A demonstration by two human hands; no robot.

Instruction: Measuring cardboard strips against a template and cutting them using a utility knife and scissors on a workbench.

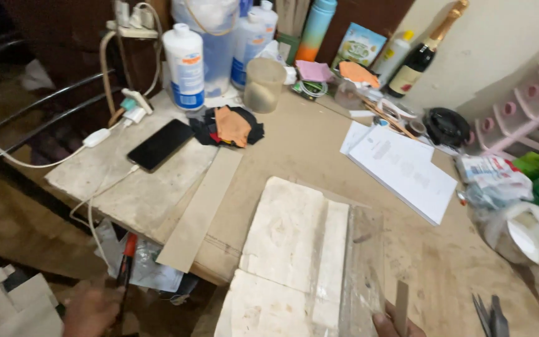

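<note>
Brown and dusty, the worktop (294, 143) fills most of the view, and it stands against a dark wall on the far side. Low at the left edge of the view, the left hand (92, 309) is below the edge of the worktop, and its fingers are closed around a thin tool with a red and black handle (126, 259), which points up and away from them. Just beyond these fingers, under the edge of the worktop, lie some crumpled plastic and paper (148, 268). Low at the right, the right hand (391, 326) shows only in part; its fingers pinch a small flat grey strip (401, 306) that stands upright above them. Between the two hands, slightly further away, lie white stone-like slabs (288, 249) with a clear plastic sheet (363, 262) beside them, near the right fingers. A long cardboard strip (202, 209) lies further off, above the left fingers. To the right of the right fingers I see dark metal tools (491, 315), perhaps scissors. Far from both hands are a black phone (160, 145) on a cable, a dark and orange cloth (231, 126), a white bottle (184, 65), a cloudy plastic cup (263, 84), a stack of white papers (407, 171) and a dark glass bottle (422, 56).
</note>
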